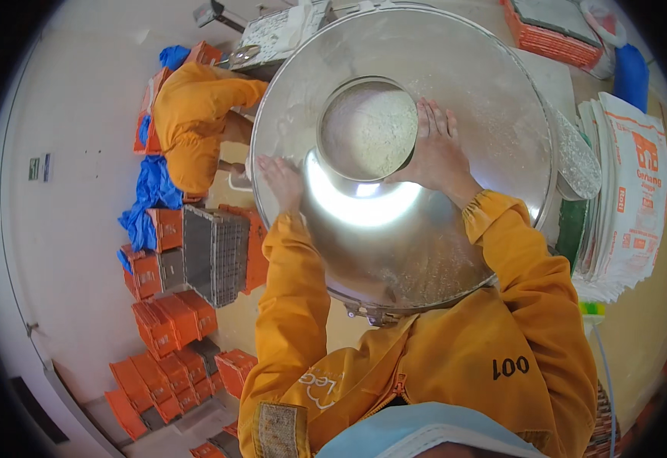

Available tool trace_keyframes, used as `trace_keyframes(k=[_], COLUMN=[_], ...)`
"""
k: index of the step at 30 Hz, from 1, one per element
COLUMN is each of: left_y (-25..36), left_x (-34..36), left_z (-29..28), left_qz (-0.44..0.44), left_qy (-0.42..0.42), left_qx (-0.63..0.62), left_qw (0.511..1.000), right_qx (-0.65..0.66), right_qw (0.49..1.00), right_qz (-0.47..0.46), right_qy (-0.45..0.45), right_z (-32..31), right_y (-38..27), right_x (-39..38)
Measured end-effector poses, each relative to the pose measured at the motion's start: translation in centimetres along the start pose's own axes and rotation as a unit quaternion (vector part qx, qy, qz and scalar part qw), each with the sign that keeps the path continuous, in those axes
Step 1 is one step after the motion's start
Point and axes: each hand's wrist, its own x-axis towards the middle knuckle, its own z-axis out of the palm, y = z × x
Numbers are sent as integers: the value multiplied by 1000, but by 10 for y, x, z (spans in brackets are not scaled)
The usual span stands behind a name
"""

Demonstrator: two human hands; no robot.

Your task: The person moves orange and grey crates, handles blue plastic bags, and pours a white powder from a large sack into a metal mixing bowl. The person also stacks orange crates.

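Note:
A large round steel lid [463,99] covers a machine drum in front of me. At its centre is a round opening [368,126] with a raised rim, and pale flour-like powder shows inside. My right hand [436,149] lies flat with spread fingers against the right side of that rim. My left hand [281,179] rests open on the lid's left edge, a little apart from the opening. Neither hand holds anything. Both arms wear orange sleeves. A bright light glare sits on the lid just below the opening.
A person in orange [192,122] crouches on the floor at the left near blue bags [150,191]. Orange and grey crates [196,259] are stacked below them. A pile of white printed sacks [627,191] lies at the right. A clamp [372,311] closes the drum's near rim.

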Motion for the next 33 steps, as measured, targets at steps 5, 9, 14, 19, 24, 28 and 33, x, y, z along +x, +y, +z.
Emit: trace_keyframes(k=[5, 9, 14, 19, 24, 28, 33], left_y=[31, 41, 49, 75, 99, 73, 15], left_x=[39, 13, -58, -134, -166, -186, -201], left_z=[0, -7, -20, -30, -33, -47, -66], left_qz=[225, 328, 363, 317, 250, 233, 12], left_qy=[-183, -194, -163, -170, -148, -101, -123], left_qx=[-70, -79, -5, -4, -112, -81, 175], left_qw=[954, 921, 917, 933, 950, 964, 977], right_qx=[7, 6, 9, 7, -8, -35, -62], right_qw=[1000, 1000, 999, 998, 999, 997, 997], right_qz=[4, 14, 14, -7, 1, -13, -20], right_qy=[6, 8, 37, 59, 50, 62, 44], right_z=[0, -2, 1, 8, 5, 11, 14], right_y=[2, 0, 3, 2, -1, 1, 5], right_x=[1, 0, -2, -4, -9, -12, -11])
